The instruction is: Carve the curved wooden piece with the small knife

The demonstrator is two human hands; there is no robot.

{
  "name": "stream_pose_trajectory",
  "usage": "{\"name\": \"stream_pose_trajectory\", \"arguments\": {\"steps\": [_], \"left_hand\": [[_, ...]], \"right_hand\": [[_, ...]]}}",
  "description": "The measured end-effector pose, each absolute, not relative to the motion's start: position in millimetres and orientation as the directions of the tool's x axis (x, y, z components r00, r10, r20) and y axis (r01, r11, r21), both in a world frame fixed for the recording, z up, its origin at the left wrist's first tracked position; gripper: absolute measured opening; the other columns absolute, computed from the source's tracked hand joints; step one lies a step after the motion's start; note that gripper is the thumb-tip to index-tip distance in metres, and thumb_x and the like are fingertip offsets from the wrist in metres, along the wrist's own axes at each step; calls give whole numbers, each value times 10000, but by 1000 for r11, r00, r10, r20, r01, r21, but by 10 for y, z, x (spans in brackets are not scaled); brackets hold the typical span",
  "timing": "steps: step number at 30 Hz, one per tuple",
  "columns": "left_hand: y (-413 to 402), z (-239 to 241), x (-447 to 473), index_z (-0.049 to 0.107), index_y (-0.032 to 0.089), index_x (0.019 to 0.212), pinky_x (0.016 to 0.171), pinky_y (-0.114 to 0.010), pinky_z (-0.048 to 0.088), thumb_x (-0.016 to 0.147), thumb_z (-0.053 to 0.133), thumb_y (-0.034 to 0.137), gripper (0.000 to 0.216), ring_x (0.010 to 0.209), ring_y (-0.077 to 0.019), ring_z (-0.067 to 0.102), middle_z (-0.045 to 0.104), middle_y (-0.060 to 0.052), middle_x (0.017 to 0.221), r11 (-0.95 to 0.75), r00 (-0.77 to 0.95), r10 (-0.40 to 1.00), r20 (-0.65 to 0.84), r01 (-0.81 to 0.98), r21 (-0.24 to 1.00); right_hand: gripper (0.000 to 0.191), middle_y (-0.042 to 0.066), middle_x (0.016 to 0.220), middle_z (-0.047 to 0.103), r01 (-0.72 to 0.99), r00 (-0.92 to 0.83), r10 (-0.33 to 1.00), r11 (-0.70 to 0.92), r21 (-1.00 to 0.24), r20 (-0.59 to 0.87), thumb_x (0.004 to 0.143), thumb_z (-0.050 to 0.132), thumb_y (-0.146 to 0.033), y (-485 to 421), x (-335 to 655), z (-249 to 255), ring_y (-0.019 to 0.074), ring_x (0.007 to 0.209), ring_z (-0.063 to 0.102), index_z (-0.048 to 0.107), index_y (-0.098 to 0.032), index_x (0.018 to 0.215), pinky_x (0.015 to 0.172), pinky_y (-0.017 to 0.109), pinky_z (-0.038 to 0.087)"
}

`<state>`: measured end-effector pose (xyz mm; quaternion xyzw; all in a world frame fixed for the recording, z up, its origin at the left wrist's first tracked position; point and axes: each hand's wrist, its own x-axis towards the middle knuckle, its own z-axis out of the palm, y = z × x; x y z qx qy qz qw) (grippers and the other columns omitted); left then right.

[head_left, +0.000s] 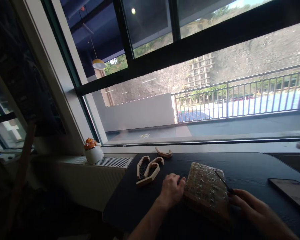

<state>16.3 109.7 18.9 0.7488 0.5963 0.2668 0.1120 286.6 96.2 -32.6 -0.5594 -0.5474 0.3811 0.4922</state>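
Observation:
A brown block-like package (205, 186) with a shiny, crinkled surface, seemingly clear wrap, lies tilted on the dark table. Against its left edge rests my left hand (172, 188), fingers curled and thumb at the package's side; whether anything is inside the fingers is hidden. My right hand (250, 205), at the package's right side, is closed around the dark handle of a thin tool (222, 180). The tool's slim dark shaft reaches over the package's upper right part; its exact kind is unclear. Several pale wooden hooks (150, 173) lie left of my left hand.
One more wooden hook (164, 153) sits by the table's far edge. A phone-like dark slab (291, 191) lies at the right on the black table (242, 163). Beyond are the window sill and glass. A white pot with an orange top (93, 153) stands on the radiator (115, 162).

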Motion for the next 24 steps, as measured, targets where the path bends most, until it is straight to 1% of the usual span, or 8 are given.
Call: {"name": "stream_pose_trajectory", "arguments": {"steps": [5,9,12,15,18,21,22,24], "left_hand": [[1011,47,375,700,213,1013,974,-478,333,822,479,487,401,1129,-345,491,629,-115,1168,-281,139,957,255,666,691],[821,-25,258,470,246,1323,1042,-376,321,837,527,431,524,1246,-267,434,529,-53,1331,-224,165,965,203,116,968],[708,-104,219,298,262,1414,1028,-374,353,832,570,384,655,1263,-257,429,469,-57,1387,-100,169,973,157,-302,948],[689,-187,220,315,237,1406,972,-372,402,795,623,353,694,1185,-267,509,538,-95,1314,-17,154,984,96,-447,894],[777,-170,210,518,157,1266,882,-346,449,766,625,354,548,1039,-264,598,641,-114,1154,37,197,980,26,-311,950],[964,14,174,653,114,1055,729,-308,475,803,518,412,414,852,-237,639,709,-93,921,29,169,985,-41,71,997],[1056,106,156,686,123,973,703,-293,470,813,493,426,394,819,-227,640,715,-82,876,-5,165,985,-41,272,962],[1300,309,115,721,160,818,658,-261,457,784,538,419,319,741,-203,646,718,-51,787,-117,195,981,-26,685,719]], "right_hand": [[430,64,942,712,265,214,955,148,-953,207,648,582,-538,881,2633,-345,279,944,631,682,-217,917,826,331,500],[466,57,1051,684,173,203,963,143,-974,177,696,564,-552,774,2543,-427,263,1029,597,648,-222,1015,851,316,495],[463,65,1104,660,30,118,978,171,-985,173,717,564,-557,706,2494,-361,266,1031,593,635,-224,1030,821,332,510],[488,67,973,681,7,122,981,152,-988,151,727,533,-602,682,2473,-313,246,855,635,626,-210,1001,690,329,526],[536,9,673,622,117,252,958,107,-987,134,744,480,-648,689,2504,-354,181,612,580,604,-196,1004,554,285,472],[563,-13,621,564,113,377,917,95,-989,131,747,455,-677,696,2557,-433,162,600,541,579,-192,1003,541,259,449],[565,-7,642,571,98,390,912,93,-991,124,744,457,-683,694,2574,-455,166,633,548,575,-192,996,564,256,457],[560,6,686,592,84,375,920,84,-993,110,745,462,-685,687,2603,-489,173,693,562,573,-194,990,617,252,470]]}}
